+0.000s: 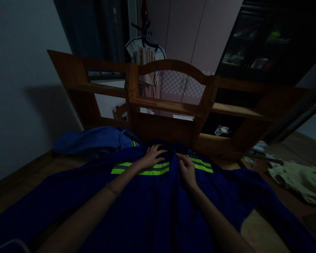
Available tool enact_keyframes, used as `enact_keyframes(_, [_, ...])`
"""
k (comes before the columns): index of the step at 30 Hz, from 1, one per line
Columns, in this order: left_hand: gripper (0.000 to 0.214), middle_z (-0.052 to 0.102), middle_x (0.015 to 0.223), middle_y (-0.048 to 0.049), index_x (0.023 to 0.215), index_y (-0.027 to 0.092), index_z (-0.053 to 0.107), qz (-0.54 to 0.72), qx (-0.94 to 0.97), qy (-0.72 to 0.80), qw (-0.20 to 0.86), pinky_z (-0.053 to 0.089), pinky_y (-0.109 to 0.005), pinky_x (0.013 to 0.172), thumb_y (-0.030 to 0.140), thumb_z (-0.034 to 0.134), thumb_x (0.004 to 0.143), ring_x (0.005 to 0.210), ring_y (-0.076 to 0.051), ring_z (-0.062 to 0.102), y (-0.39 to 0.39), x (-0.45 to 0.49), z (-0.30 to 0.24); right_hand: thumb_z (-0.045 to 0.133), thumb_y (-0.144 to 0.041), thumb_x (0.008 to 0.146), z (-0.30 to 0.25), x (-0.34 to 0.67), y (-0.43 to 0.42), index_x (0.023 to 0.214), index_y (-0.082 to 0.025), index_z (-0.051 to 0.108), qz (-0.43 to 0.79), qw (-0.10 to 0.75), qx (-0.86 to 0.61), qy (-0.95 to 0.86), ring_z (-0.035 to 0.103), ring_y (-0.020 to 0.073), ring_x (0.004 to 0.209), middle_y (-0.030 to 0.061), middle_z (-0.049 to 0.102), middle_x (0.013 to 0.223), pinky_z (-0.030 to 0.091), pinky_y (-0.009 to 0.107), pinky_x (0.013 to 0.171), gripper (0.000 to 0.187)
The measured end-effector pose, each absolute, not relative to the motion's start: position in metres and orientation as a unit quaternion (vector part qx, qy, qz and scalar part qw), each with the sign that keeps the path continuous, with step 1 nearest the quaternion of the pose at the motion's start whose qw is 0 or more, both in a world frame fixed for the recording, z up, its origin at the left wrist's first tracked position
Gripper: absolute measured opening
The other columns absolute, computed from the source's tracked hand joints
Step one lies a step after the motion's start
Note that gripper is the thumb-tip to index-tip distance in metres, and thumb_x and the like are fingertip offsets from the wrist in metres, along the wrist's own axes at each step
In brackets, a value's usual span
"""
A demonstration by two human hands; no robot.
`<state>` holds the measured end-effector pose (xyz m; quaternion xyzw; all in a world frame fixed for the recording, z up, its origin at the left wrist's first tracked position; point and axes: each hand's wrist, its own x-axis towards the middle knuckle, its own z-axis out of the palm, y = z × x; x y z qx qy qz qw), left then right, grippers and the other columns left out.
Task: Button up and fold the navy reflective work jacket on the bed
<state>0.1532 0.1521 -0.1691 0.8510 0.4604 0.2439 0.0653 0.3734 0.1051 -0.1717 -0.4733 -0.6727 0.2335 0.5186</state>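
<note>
A dark blue work jacket with yellow-green and grey reflective stripes lies spread on a wooden surface, its sleeves stretched out to both sides. My left hand rests on the chest near the collar, fingers spread over the fabric just above the stripe. Beside the centre front, my right hand is closed, thumb and fingers pinching the jacket's front edge, which rises in a fold. Dim light hides whether a zip pull is between those fingers.
A wooden shelf headboard stands right behind the collar. Folded blue clothing lies at its left foot. Pale cloth lies on the right. Clothes on a hanger hang farther back, before a pink wardrobe.
</note>
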Motion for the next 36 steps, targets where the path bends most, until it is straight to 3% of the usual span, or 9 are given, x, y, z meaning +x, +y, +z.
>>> enact_keyframes(3, [0.031, 0.045, 0.133, -0.0040, 0.111, 0.033, 0.062, 0.207, 0.878, 0.431, 0.034, 0.033, -0.042, 0.101, 0.035, 0.063, 0.080, 0.122, -0.025, 0.039, 0.159, 0.160, -0.153, 0.042, -0.021, 0.086, -0.171, 0.374, 0.105, 0.104, -0.019, 0.067, 0.230, 0.527, -0.480, -0.663, 0.057, 0.0180, 0.093, 0.0065, 0.061, 0.102, 0.046, 0.027, 0.077, 0.031])
enact_keyframes(6, [0.018, 0.052, 0.120, -0.0023, 0.098, 0.030, 0.066, 0.199, 0.874, 0.443, 0.006, 0.035, -0.038, 0.098, 0.028, 0.060, 0.081, 0.114, -0.022, 0.044, 0.163, 0.159, -0.140, 0.042, -0.021, 0.085, -0.171, 0.375, 0.106, 0.104, -0.019, 0.067, 0.235, 0.530, -0.482, -0.657, 0.057, 0.0175, 0.090, 0.0061, 0.062, 0.102, 0.045, 0.027, 0.076, 0.031])
enact_keyframes(14, [0.031, 0.052, 0.118, -0.0154, 0.111, 0.018, 0.059, 0.247, 0.745, 0.619, -0.038, 0.037, -0.043, 0.094, 0.014, 0.038, 0.088, 0.115, -0.029, 0.048, 0.185, 0.146, -0.128, 0.045, -0.023, 0.087, -0.177, 0.378, 0.114, 0.108, -0.020, 0.066, 0.262, 0.527, -0.477, -0.653, 0.057, 0.0177, 0.090, 0.0052, 0.062, 0.101, 0.044, 0.028, 0.080, 0.030])
enact_keyframes(17, [0.029, 0.062, 0.098, -0.0139, 0.110, 0.017, 0.058, 0.247, 0.722, 0.646, -0.010, 0.043, -0.038, 0.085, 0.014, 0.039, 0.088, 0.099, -0.027, 0.059, 0.186, 0.157, -0.137, 0.046, -0.023, 0.087, -0.177, 0.377, 0.114, 0.106, -0.020, 0.067, 0.270, 0.516, -0.459, -0.671, 0.057, 0.0183, 0.092, 0.0055, 0.062, 0.101, 0.044, 0.028, 0.079, 0.029])
enact_keyframes(19, [0.033, 0.065, 0.089, -0.0127, 0.120, 0.016, 0.051, 0.256, 0.715, 0.650, 0.013, 0.045, -0.035, 0.079, 0.016, 0.040, 0.089, 0.089, -0.026, 0.064, 0.179, 0.166, -0.144, 0.047, -0.023, 0.087, -0.176, 0.375, 0.113, 0.106, -0.021, 0.068, 0.272, 0.501, -0.449, -0.689, 0.057, 0.0179, 0.089, 0.0055, 0.061, 0.100, 0.044, 0.027, 0.076, 0.029])
enact_keyframes(23, [0.047, 0.066, 0.095, -0.0075, 0.135, 0.019, 0.035, 0.284, 0.737, 0.610, 0.069, 0.046, -0.027, 0.078, 0.017, 0.043, 0.089, 0.087, -0.019, 0.064, 0.154, 0.174, -0.155, 0.050, -0.021, 0.085, -0.172, 0.372, 0.110, 0.102, -0.022, 0.070, 0.264, 0.476, -0.436, -0.716, 0.058, 0.0173, 0.088, 0.0049, 0.061, 0.099, 0.044, 0.027, 0.077, 0.026])
enact_keyframes(28, [0.018, 0.063, 0.094, -0.0050, 0.096, 0.019, 0.062, 0.273, 0.778, 0.548, 0.139, 0.046, -0.025, 0.074, 0.023, 0.060, 0.079, 0.086, -0.018, 0.061, 0.133, 0.163, -0.169, 0.050, -0.024, 0.087, -0.172, 0.369, 0.109, 0.097, -0.021, 0.071, 0.268, 0.457, -0.420, -0.737, 0.058, 0.0168, 0.085, 0.0051, 0.061, 0.095, 0.045, 0.026, 0.074, 0.023])
enact_keyframes(32, [0.011, 0.063, 0.079, -0.0028, 0.084, 0.016, 0.062, 0.273, 0.774, 0.544, 0.175, 0.045, -0.024, 0.064, 0.019, 0.062, 0.073, 0.075, -0.018, 0.060, 0.130, 0.158, -0.178, 0.052, -0.023, 0.087, -0.171, 0.367, 0.107, 0.094, -0.021, 0.072, 0.270, 0.438, -0.390, -0.763, 0.059, 0.0162, 0.084, 0.0051, 0.062, 0.094, 0.045, 0.026, 0.073, 0.022])
enact_keyframes(36, [0.010, 0.064, 0.078, -0.0025, 0.082, 0.016, 0.060, 0.291, 0.769, 0.540, 0.184, 0.045, -0.025, 0.068, 0.013, 0.053, 0.076, 0.077, -0.017, 0.060, 0.124, 0.165, -0.177, 0.054, -0.018, 0.085, -0.168, 0.365, 0.103, 0.096, -0.023, 0.072, 0.267, 0.414, -0.358, -0.793, 0.060, 0.0155, 0.086, 0.0035, 0.063, 0.094, 0.045, 0.025, 0.074, 0.022])
